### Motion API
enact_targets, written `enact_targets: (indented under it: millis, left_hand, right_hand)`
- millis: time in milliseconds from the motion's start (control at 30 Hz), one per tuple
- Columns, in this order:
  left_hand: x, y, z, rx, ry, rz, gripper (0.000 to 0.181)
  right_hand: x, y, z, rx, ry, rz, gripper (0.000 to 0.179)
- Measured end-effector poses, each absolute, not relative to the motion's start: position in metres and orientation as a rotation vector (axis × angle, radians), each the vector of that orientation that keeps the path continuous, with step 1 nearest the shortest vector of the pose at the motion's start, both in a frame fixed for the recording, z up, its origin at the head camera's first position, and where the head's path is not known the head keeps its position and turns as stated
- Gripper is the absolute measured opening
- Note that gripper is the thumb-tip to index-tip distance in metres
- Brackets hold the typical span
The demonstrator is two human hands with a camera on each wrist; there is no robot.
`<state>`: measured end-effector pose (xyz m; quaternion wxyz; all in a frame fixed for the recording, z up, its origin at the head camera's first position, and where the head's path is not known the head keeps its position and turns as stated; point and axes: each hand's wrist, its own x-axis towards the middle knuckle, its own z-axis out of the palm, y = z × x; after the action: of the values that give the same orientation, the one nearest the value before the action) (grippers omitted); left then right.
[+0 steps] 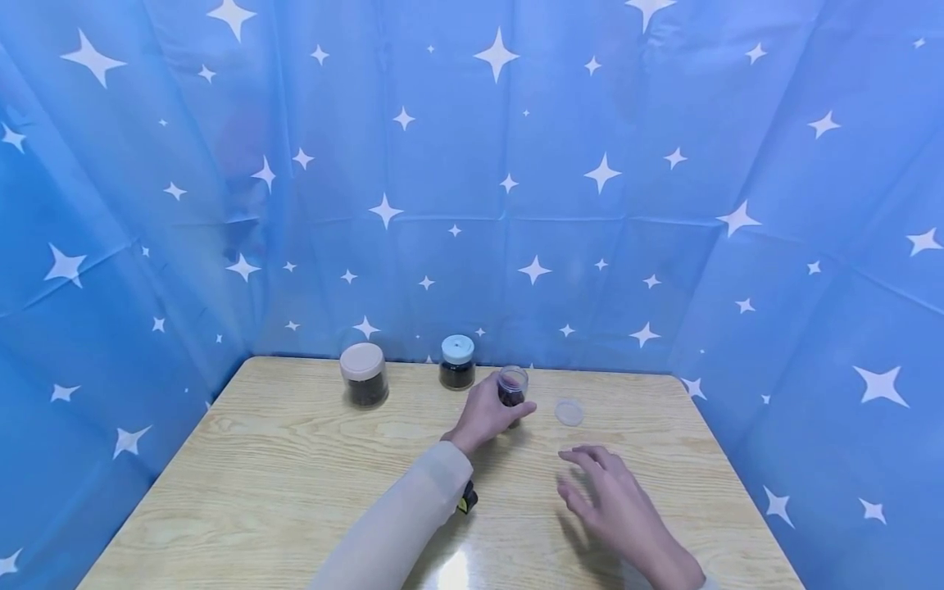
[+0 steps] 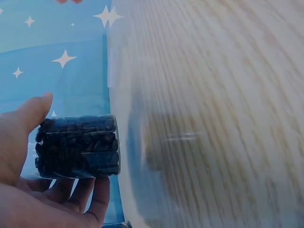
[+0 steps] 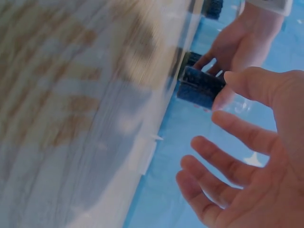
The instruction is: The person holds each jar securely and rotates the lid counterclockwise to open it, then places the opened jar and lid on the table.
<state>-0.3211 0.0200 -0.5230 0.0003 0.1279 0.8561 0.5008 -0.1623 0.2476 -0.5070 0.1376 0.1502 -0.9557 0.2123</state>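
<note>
My left hand (image 1: 490, 414) grips a small clear jar (image 1: 512, 392) of dark beans (image 2: 78, 147), thumb on one side and fingers round the other. The jar has no lid on it in the head view, and its open rim faces up. Right of the jar, a round translucent lid (image 1: 569, 412) lies flat on the table. My right hand (image 1: 608, 500) is over the table, nearer me than the lid, holding nothing. Its fingers (image 3: 228, 164) are spread and slightly bent, apart from the jar in the head view.
On the wooden table (image 1: 295, 483), a pink-lidded jar (image 1: 364, 375) and a blue-lidded jar (image 1: 457, 362) with dark contents stand at the back, left of my left hand. A black and yellow object (image 1: 468, 497) is partly hidden by my left sleeve. A blue star-patterned curtain (image 1: 457, 147) surrounds the table.
</note>
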Motion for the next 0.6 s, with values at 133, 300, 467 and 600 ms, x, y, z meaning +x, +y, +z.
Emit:
enact_targets:
  millis: [133,300,467,600]
  left_hand:
    - [-0.325,0.022,-0.528,0.403,2.698,1.555,0.044]
    - [-0.329,0.026,-0.531,0.367,2.715,1.529,0.046]
    - [-0.332,0.031,-0.532,0.345,2.716,1.527,0.05]
    - [-0.335,0.035,-0.534,0.351,2.714,1.543,0.052]
  right_hand:
    - [-0.159,0.246,-0.509,0.442,-2.774,0.599,0.046]
    - [-0.156,0.245,-0.509,0.437,-2.789,0.595,0.047]
    - [-0.156,0.244,-0.511,0.405,-2.823,0.609,0.047]
    - [-0.156,0.244,-0.511,0.388,-2.847,0.61,0.049]
